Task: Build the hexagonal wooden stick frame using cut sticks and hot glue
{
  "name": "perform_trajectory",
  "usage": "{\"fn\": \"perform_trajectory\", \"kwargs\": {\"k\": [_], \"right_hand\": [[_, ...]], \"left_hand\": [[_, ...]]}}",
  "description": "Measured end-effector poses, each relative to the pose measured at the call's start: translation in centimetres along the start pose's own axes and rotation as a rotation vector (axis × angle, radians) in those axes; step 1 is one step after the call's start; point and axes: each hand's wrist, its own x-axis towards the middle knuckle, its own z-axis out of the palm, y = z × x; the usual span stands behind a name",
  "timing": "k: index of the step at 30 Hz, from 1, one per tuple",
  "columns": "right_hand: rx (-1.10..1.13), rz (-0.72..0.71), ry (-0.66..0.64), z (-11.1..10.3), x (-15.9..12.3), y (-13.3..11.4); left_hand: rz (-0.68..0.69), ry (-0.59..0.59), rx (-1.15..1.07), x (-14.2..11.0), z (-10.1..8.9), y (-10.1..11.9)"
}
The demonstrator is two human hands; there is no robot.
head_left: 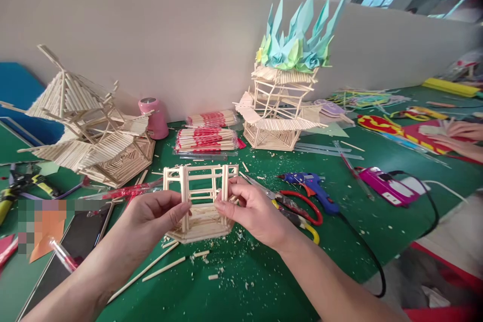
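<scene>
Wooden frame (204, 210) partly hidden behind left fingers (178, 212), right fingers (229, 209), both pinching front posts (184, 181).

A pink tumbler (160, 123) stands in front of the pale partition (169, 45), between two stick buildings, a roofed one (90, 136) at left and one topped with blue-green folded paper (298, 35); red-wrapped stick bundles (206, 139) lie nearer the second; on the green table (394, 231), a blue glue gun (317, 190) rests near a magenta device (390, 186); orange paper (49, 235) lies at left, beside a dark flat slab (83, 231); a blue panel (22, 85) stands behind.
</scene>
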Motion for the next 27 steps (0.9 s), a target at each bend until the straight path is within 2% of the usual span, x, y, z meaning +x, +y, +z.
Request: {"fn": "perform_trajectory", "kwargs": {"k": [22,27], "right_hand": [[0.043,-0.012,-0.019,0.0,-0.2,0.0],[0.024,0.055,-0.023,-0.1,-0.2,-0.9]], "left_hand": [[0.015,0.002,-0.008,0.1,0.3,0.3],[-0.037,-0.024,-0.083,0.4,0.4,0.6]]}}
